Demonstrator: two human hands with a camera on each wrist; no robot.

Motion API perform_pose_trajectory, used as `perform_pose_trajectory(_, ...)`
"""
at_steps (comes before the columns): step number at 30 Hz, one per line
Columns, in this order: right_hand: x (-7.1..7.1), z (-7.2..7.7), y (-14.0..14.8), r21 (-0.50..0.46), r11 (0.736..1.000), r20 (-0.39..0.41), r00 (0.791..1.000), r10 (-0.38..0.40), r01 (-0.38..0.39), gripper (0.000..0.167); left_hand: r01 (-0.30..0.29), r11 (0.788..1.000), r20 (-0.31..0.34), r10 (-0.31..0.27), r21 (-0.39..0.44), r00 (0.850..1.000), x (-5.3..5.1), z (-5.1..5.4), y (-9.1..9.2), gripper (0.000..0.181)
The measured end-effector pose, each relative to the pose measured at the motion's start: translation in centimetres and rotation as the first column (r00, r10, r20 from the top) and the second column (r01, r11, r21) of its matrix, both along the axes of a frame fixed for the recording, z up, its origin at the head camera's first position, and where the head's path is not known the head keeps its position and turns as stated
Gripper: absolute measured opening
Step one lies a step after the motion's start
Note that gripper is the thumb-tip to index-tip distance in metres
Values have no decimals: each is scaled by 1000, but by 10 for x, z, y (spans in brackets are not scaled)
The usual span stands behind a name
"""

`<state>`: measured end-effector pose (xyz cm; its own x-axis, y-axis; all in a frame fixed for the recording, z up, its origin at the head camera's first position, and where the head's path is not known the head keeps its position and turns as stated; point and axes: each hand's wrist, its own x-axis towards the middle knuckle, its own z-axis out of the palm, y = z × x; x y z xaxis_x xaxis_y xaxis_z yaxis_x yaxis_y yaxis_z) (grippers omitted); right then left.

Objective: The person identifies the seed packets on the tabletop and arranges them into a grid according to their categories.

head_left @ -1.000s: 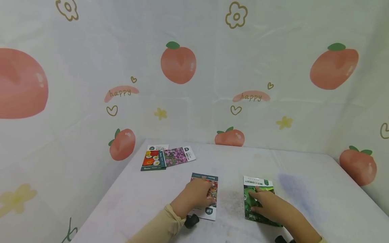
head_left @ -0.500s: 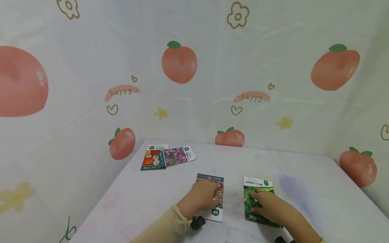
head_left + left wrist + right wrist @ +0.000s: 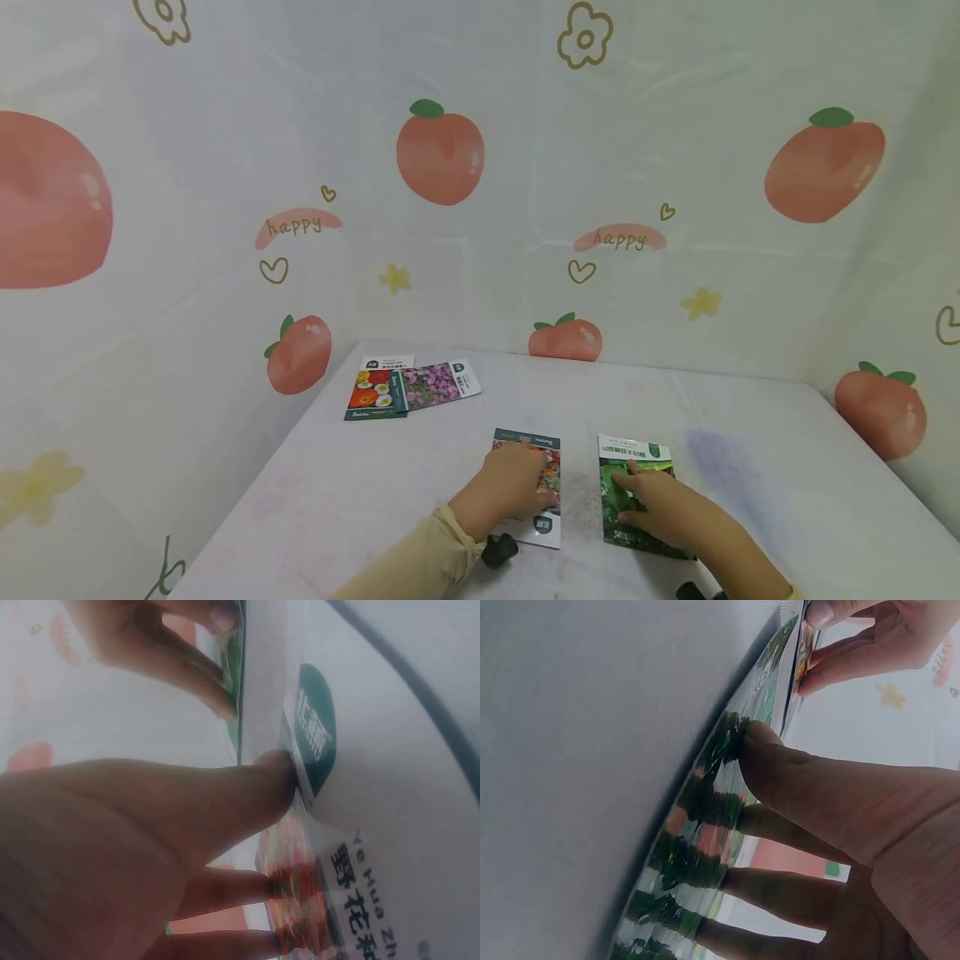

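Note:
In the head view, my left hand (image 3: 512,482) rests on a seed packet (image 3: 542,530) with a red-orange wildflower picture and a white lower end. The left wrist view shows its thumb (image 3: 274,780) and fingertips pressing the face of that packet (image 3: 390,802). To the right, my right hand (image 3: 663,504) lies on a green seed packet (image 3: 615,500) with a white top band. Spread, fairly straight fingers touch the glossy green packet (image 3: 705,825) in the right wrist view. Both packets lie flat, a narrow gap apart. The hands hide part of each.
At the table's back left lie two more seed packets, one with orange and white flowers (image 3: 369,400) and one with purple flowers (image 3: 431,386) overlapping it. A white cloth backdrop (image 3: 487,258) printed with peaches rises behind the white tabletop (image 3: 360,500).
My left hand has slid the wildflower packet to the right, closer to the green one. The right hand and the green packet have stayed in place.

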<state>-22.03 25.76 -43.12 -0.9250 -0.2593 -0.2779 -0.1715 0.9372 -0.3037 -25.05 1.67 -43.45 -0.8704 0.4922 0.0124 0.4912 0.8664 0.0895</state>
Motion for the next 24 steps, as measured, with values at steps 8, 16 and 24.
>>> perform_pose_trajectory(8,1,3,0,-11,1000,-7,1000,-2,1,67,5,1000,-10,-5,0,1000,1,3,9,46)
perform_pose_trajectory(16,2,3,1,-17,1000,-21,1000,-9,9,66,8,1000,-22,-8,-17,1000,3,5,18,45)
perform_pose_trajectory(24,3,3,-1,-7,1000,-13,1000,-16,15,65,15,1000,-22,-16,-14,1000,3,3,25,46)
